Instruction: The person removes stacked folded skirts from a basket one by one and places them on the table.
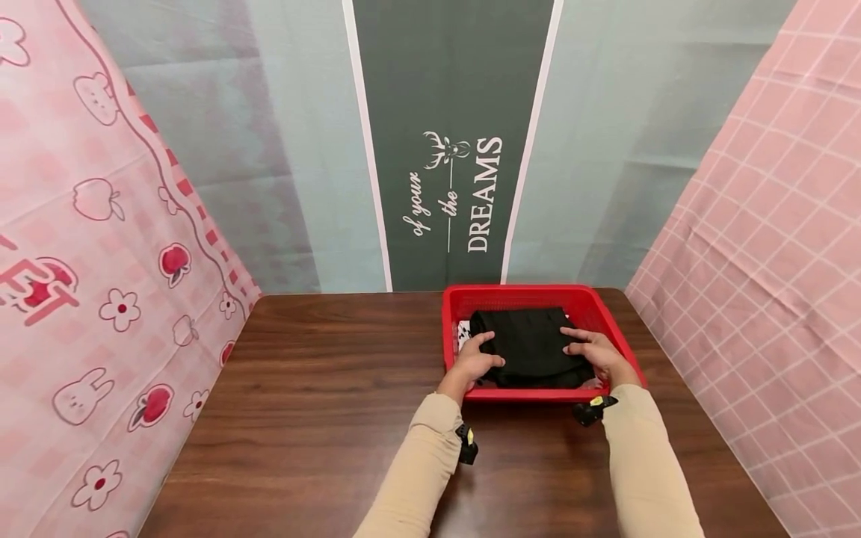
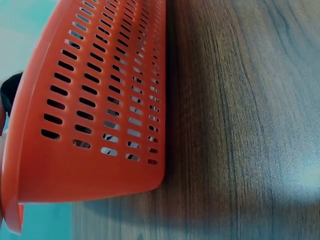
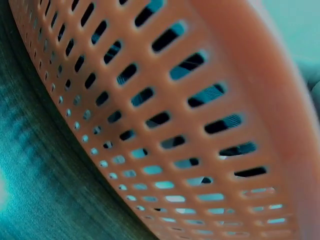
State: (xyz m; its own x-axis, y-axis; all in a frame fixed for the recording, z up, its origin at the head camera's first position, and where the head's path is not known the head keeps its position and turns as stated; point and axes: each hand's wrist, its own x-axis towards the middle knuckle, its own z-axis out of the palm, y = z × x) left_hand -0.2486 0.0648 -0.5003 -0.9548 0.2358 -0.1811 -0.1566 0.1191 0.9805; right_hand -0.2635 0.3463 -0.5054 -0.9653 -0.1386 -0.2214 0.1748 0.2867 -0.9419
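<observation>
A folded black cloth (image 1: 531, 347), perhaps a garment, lies inside a red plastic basket (image 1: 538, 394). My left hand (image 1: 472, 364) reaches over the basket's near left corner, with thumb and index finger spread against the cloth's left edge. On the opposite side, my right hand (image 1: 602, 354) rests its extended index finger and thumb on the cloth's right edge. The remaining fingers are mostly hidden in the head view. White fabric with black marks (image 1: 464, 332) shows beneath the cloth at the left. Both wrist views are filled mainly by the slotted basket wall (image 2: 100, 100).
The basket stands at the back right of a brown wooden table (image 1: 323, 418). Behind it hangs a grey-green curtain (image 1: 444, 90) with printed lettering. Pink patterned cloths flank the table on the left (image 1: 121, 246) and right (image 1: 760, 261).
</observation>
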